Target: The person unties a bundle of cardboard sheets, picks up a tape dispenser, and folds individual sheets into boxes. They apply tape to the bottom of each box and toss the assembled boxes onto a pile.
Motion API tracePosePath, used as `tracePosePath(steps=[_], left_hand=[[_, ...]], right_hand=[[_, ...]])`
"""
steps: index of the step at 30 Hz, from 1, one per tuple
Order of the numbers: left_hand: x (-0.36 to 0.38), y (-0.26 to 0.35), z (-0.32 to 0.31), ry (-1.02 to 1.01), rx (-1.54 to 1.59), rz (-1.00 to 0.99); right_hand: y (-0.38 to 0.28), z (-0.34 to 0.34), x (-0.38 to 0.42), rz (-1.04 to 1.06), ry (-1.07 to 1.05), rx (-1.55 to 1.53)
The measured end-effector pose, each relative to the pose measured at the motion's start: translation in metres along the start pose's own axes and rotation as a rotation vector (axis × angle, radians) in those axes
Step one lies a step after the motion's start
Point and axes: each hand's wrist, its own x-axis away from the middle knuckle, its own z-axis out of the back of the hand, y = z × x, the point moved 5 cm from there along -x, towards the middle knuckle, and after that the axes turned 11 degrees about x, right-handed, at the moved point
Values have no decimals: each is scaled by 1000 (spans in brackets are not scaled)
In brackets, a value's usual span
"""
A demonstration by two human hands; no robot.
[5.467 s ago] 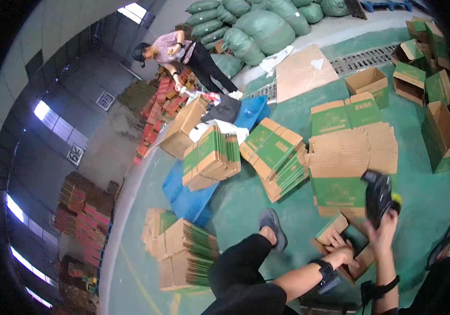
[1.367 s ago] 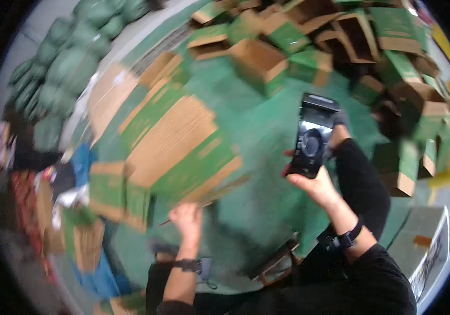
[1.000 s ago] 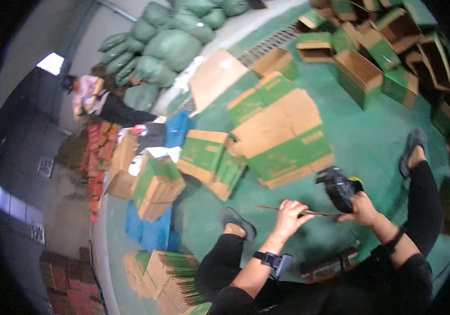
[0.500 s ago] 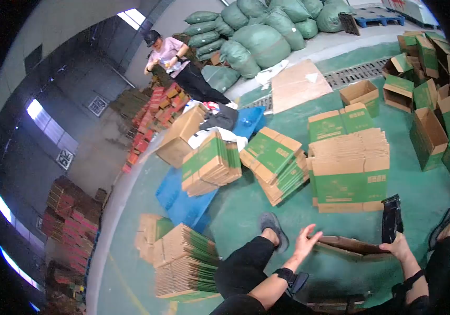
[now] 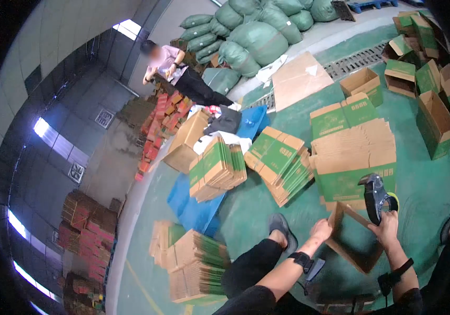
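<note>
My left hand [image 5: 320,231] is closed on the left edge of a cardboard box [image 5: 344,253], which is opened out into a four-sided shape in front of me. My right hand [image 5: 386,229] grips a black tape dispenser [image 5: 374,197] with a yellowish roll showing at its side. The fingers of that hand also lie at the right edge of the box. Just beyond the box stands a stack of flattened green-and-brown cartons [image 5: 353,152].
Bundled flat cartons [image 5: 217,170] lie on a blue pallet [image 5: 190,207], with another stack [image 5: 196,268] nearer on the left. Opened boxes [image 5: 435,126] pile up at right. A person [image 5: 169,71] stands at the back near green sacks [image 5: 261,42].
The box has gone from folded nearly flat to opened out. My left hand has gone from open fingers to gripping its edge. The tape dispenser has turned in my right hand.
</note>
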Motion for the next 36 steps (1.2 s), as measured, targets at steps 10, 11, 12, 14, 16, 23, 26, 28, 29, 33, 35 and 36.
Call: tracePosePath(steps=[10, 11, 12, 14, 16, 23, 26, 28, 29, 33, 35, 36], left_hand=[[-6, 24, -47, -283, -548, 268], [-4, 24, -49, -237, -575, 320], [-1, 26, -50, -197, -606, 374], [18, 36, -51, -263, -388, 236], [37, 42, -85, -390, -341, -363], [45, 81, -100, -426, -651, 325], [38, 59, -122, -342, -740, 353], [43, 56, -113, -417, -604, -105], [46, 42, -120, -358, -544, -399], [67, 64, -11, -342, -39, -236], [68, 14, -7, 186, -197, -503], [50, -19, -19, 357, -69, -534]], right_hand=[[-3, -7, 57, 299, 175, -18], [16, -60, 62, 245, 115, -80], [31, -86, 65, 184, 51, -145], [-16, -12, 38, 262, 299, 48], [20, -62, 32, -348, 98, -1162], [-15, 29, -6, 250, 230, -24], [6, 14, -41, 58, 41, 39], [-28, 50, -11, 260, 177, 238], [-11, -9, 8, 99, -108, 439], [25, -63, 57, 109, -66, -14], [19, -34, 49, 21, 120, -281], [23, -43, 44, 32, 145, -352]])
